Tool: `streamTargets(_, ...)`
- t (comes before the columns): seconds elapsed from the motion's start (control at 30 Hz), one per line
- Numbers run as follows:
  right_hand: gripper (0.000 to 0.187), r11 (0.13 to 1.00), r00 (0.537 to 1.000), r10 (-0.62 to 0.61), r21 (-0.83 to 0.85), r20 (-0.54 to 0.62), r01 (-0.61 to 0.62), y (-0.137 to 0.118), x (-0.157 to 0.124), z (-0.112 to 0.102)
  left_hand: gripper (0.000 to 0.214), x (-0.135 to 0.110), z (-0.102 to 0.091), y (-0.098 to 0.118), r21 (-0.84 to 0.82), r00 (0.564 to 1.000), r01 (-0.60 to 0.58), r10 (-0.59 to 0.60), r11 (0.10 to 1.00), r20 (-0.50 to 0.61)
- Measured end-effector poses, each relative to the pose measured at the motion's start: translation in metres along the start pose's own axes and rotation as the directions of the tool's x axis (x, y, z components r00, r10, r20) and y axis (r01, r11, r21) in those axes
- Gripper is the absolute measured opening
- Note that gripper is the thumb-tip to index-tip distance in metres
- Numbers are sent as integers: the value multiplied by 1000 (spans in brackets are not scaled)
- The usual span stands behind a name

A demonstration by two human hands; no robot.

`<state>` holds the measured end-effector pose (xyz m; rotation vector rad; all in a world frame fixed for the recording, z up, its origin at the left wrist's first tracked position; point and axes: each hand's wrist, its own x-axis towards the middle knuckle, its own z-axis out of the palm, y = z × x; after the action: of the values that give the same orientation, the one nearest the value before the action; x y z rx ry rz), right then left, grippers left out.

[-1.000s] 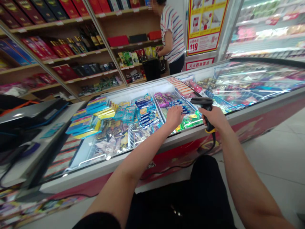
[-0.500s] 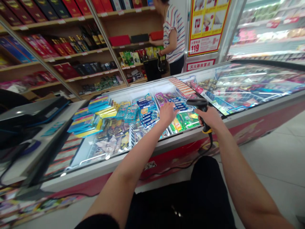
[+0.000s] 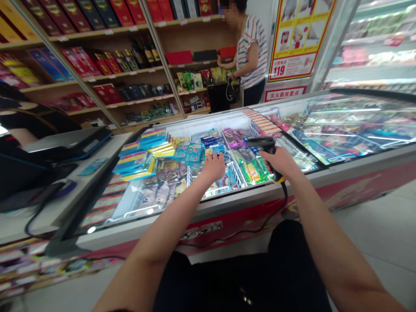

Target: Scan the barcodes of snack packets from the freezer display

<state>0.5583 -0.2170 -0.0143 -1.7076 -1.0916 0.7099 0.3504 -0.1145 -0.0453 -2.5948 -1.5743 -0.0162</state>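
Note:
My left hand reaches over the glass top of a chest freezer, its fingers slightly apart and bent over small blue packs. The hand covers most of those packs; whether it touches them I cannot tell. Just beyond it lie more dark-blue packs, with teal packets to their left. Wrapped round the grip of a black barcode scanner is my right hand. The scanner's head points left above the freezer, and its cable hangs down the freezer's front.
Blue-and-yellow packets are piled on the freezer's left part. A counter with dark devices stands at left. Behind, a person in a striped top faces shelves. Another person's dark clothing shows at far left.
My left hand has moved left, from between two groups of blue packs to over the left group. My right hand keeps hold of the scanner. The view has shifted slightly left.

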Motion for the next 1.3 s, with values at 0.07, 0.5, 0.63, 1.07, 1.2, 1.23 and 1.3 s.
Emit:
streamTargets(0.07, 25, 1000, 1000, -5, -24, 11, 5, -5, 1, 5, 55, 14, -1, 0, -10, 1000, -21, 21, 1000, -1)
streamTargets(0.5, 31, 998, 982, 17, 50, 185, -27, -20, 42, 43, 60, 40, -7, -37, -163, 991, 61, -80, 985, -111)
streamTargets(0.63, 27, 973, 944, 69, 189, 322, -136, -20, 57, 58, 41, 38, -12, -47, -137, 993, 8, -25, 991, -118)
streamTargets(1.07, 23, 858, 939, 102, 448, 330, -250, -9, 57, 74, 26, 34, -14, -34, -132, 993, -64, 49, 989, -110)
streamTargets(1.2, 23, 841, 949, 101, 484, 298, -242, -6, 59, 72, 22, 33, -16, -32, -139, 996, -57, 48, 989, -71)
streamTargets(1.23, 23, 835, 950, 97, 496, 296, -239, -6, 59, 71, 23, 34, -17, -32, -166, 995, -61, 48, 984, -83)
streamTargets(1.3, 22, 832, 953, 81, 506, 292, -226, -6, 57, 68, 25, 37, -18, -34, -251, 993, -67, 39, 966, -115)
